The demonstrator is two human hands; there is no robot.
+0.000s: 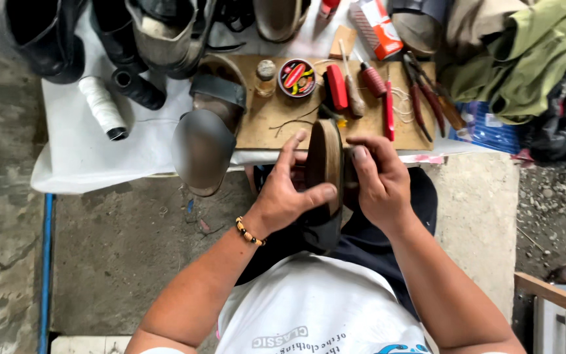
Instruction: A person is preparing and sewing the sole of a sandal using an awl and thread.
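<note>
Brown flat-soled sandal with dark strap [325, 172], held on edge above the lap, sole turned toward the left hand [284, 194], just in front of the low wooden board worktop [263, 124]. Left fingers [319, 193] wrapped across the sole, thumb raised along its rim: a firm grasp on the sandal. Right hand [380, 180] clasped on the opposite face, fingers curled against the upper edge; whether a needle or thread is pinched there, not discernible. On the board: round tin with red-and-yellow lid [297, 77], small glass bottle [266, 77], red-handled awls [380, 92], red-handled pliers [427, 95], loose pale thread [402, 103]. To the left, spool of white cord [102, 106] on a white sheet [80, 154]; matching sandal [209, 124] lying at the board's edge. Judged progress: repair under way, edge of the sole under inspection or pressing; no completed stitching visible, second sandal apparently untouched.
</note>
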